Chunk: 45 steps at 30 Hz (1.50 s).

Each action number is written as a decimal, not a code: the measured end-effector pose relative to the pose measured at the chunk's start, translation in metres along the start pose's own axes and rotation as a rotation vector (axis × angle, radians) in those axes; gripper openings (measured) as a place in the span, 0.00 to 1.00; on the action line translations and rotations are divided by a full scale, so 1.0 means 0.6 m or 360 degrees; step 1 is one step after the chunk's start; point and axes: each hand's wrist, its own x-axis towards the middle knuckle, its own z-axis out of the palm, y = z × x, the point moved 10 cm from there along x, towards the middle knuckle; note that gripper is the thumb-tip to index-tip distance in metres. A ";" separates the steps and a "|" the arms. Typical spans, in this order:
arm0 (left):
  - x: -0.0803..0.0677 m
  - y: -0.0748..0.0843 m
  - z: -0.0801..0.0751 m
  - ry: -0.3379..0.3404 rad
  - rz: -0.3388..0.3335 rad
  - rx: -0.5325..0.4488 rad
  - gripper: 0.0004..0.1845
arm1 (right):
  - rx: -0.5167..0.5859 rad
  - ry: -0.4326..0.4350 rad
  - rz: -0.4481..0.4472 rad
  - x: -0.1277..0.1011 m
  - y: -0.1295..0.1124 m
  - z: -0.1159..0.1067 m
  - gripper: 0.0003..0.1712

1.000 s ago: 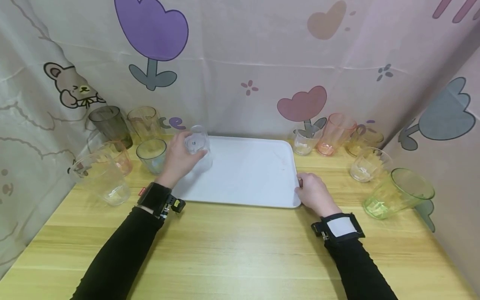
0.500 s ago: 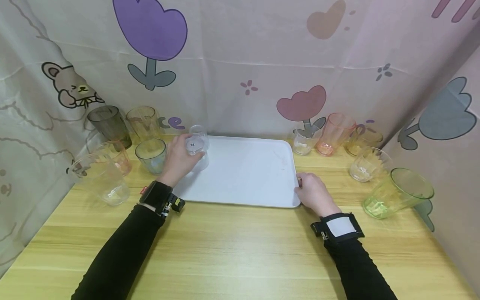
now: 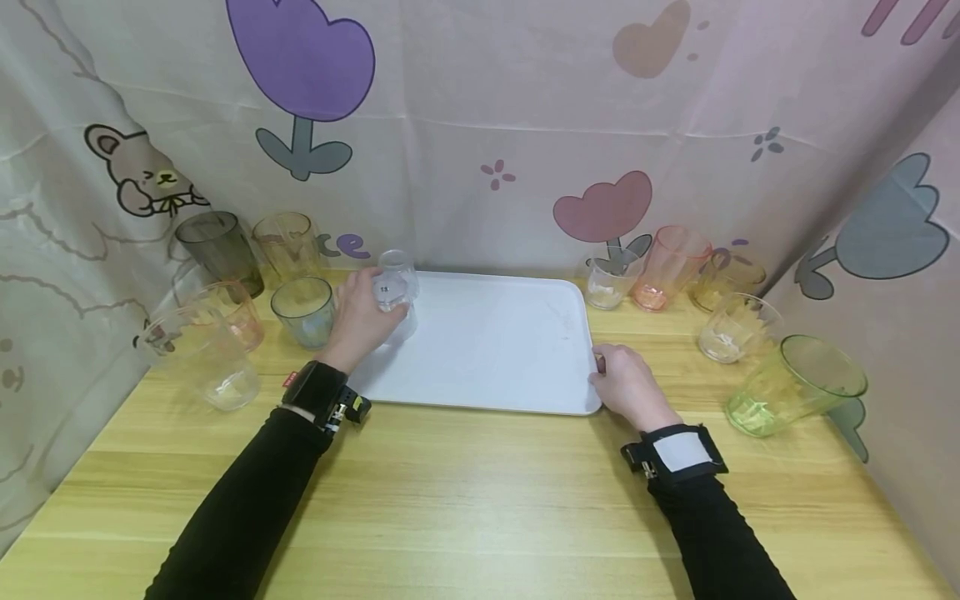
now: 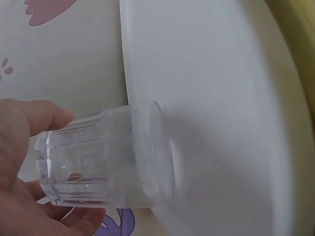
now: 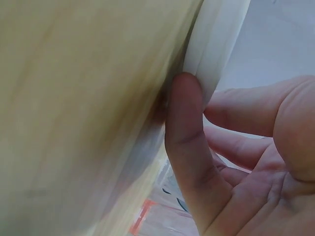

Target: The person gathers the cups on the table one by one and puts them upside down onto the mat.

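Since a second ago our left hand (image 3: 360,321) has drawn the clear glass (image 3: 395,293) a touch nearer the tray's left edge and set it lower; our right hand (image 3: 628,385) has not shifted. Now our left hand has its fingers and thumb curled round the clear glass, which stands upside down with its mouth on the white tray (image 3: 487,342), at the far left corner. The left wrist view shows the rim meeting the tray surface. Our right hand grips the tray's near right corner, its thumb (image 5: 189,147) pressed against the rim and the other fingers curled beneath. The tray lies on the wooden counter (image 3: 465,492) between our hands. Just left of our left hand stands a bluish glass (image 3: 303,311), with more tumblers beyond it. Right of our right hand a green glass (image 3: 798,387) stands, with a clear ribbed glass (image 3: 735,329) behind it.
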 end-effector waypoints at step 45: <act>-0.182 0.219 0.225 -0.1005 0.0981 0.0211 0.12 | 0.0034 -0.0029 -0.0005 0.000 -0.001 -0.002 0.28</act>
